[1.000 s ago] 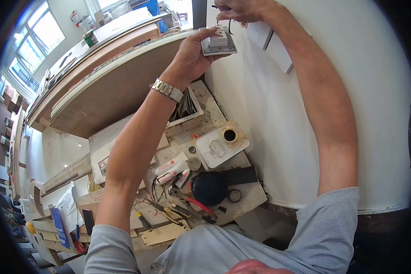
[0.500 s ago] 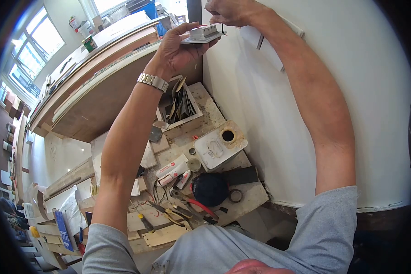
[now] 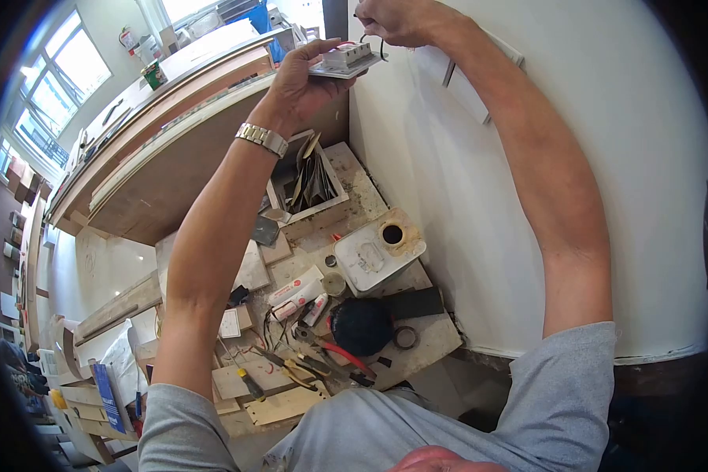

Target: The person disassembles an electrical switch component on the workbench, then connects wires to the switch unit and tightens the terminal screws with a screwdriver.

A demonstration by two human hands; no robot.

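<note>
At the top of the view my left hand (image 3: 305, 85) holds a white wall switch or socket (image 3: 346, 57) from below, its plate downward and its terminal block facing up. Which of the two it is, I cannot tell. A red wire lies by the block on the thumb side. Close to its right, the fingers of my right hand (image 3: 400, 22) are pinched together at a black wire (image 3: 382, 49) that curves beside the block. The fingertips are partly cut off by the top edge of the frame.
Below, a cluttered bench holds a white metal can (image 3: 377, 259), a box of thin sheets (image 3: 311, 185), a dark round object (image 3: 362, 324), pliers (image 3: 300, 370) and a screwdriver (image 3: 252, 384). A white wall (image 3: 464, 236) stands on the right; stacked boards (image 3: 189, 157) are at left.
My left hand and the white fitting have shifted slightly left and tilted. The black wire now shows as a longer curve between the fitting and my right hand, which moved little.
</note>
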